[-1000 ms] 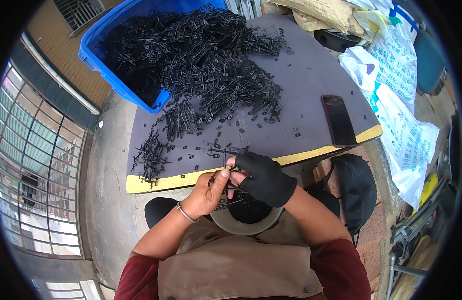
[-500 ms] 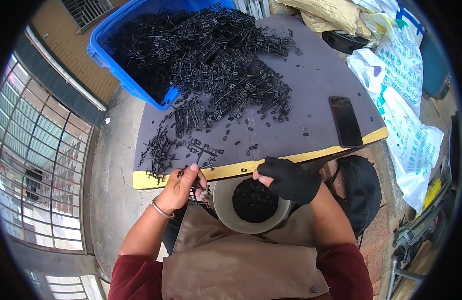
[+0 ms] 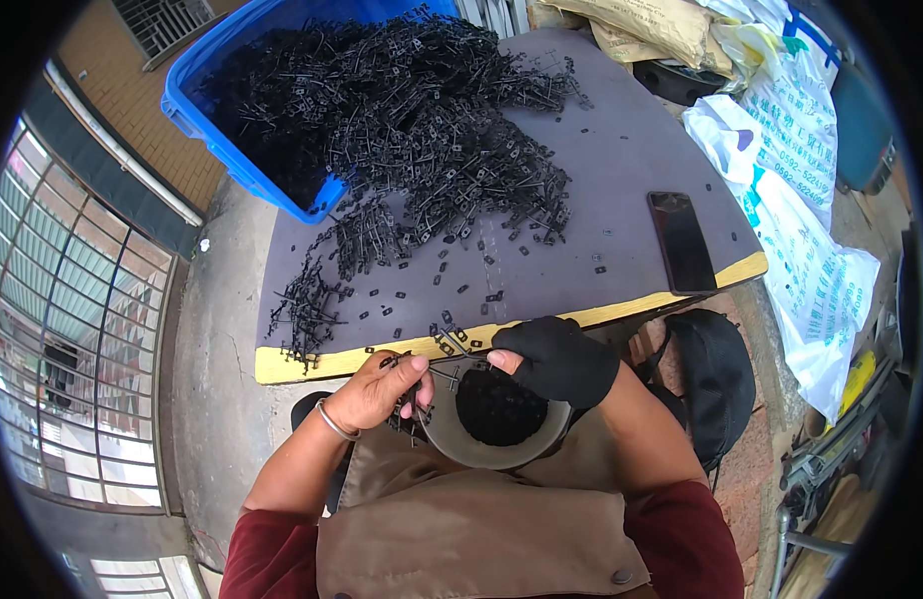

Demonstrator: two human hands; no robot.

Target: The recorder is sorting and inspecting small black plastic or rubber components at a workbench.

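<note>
My bare left hand (image 3: 384,391), a bangle on its wrist, is closed around black plastic sprues. One branched sprue (image 3: 452,345) sticks out toward the right, with small flat black pieces on its arms. My right hand (image 3: 559,361), in a black fingerless glove, pinches at the right end of that sprue; the fingertips are partly hidden. Below both hands, a pale bucket (image 3: 479,458) stands between my knees, holding many small black pieces (image 3: 501,407). A small heap of sprues (image 3: 307,307) lies on the table's near left corner.
A large pile of black sprues (image 3: 452,150) spills from a tipped blue bin (image 3: 244,172) onto the grey table (image 3: 611,130). Loose pieces are scattered along its yellow edge (image 3: 736,270). A phone (image 3: 681,243) lies at the right. Beyond are white sacks (image 3: 816,290) and a black bag (image 3: 721,384).
My left hand has moved right, bringing the branched sprue off the table's edge to over the bucket. My right hand has moved slightly left and now meets the sprue.
</note>
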